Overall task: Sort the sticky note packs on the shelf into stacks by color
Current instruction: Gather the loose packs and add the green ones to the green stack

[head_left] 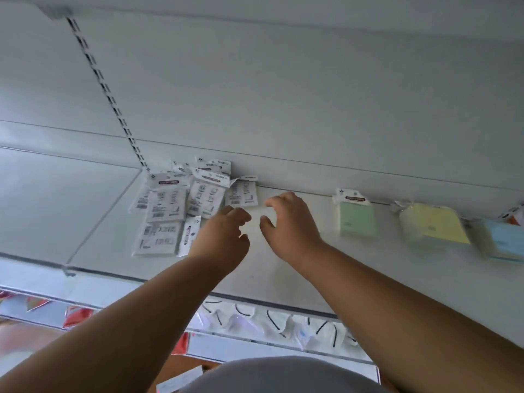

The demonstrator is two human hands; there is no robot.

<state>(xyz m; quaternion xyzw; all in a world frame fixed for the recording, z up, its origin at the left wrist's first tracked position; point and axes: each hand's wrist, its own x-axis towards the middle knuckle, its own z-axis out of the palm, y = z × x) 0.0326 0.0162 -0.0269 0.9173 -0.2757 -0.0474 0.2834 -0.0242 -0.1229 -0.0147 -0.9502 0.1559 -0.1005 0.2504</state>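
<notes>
Both hands — left hand (224, 234), right hand (286, 222) — hover loosely curled, empty; face-down packs (181, 205) near the shelf (283, 276) back edge hide colour, risking missorts.

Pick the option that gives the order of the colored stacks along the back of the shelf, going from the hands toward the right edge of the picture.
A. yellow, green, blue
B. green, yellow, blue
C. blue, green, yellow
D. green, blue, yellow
B: right of the hands comes the green stack, then the yellow stack, then the blue stack at the frame edge.
</notes>
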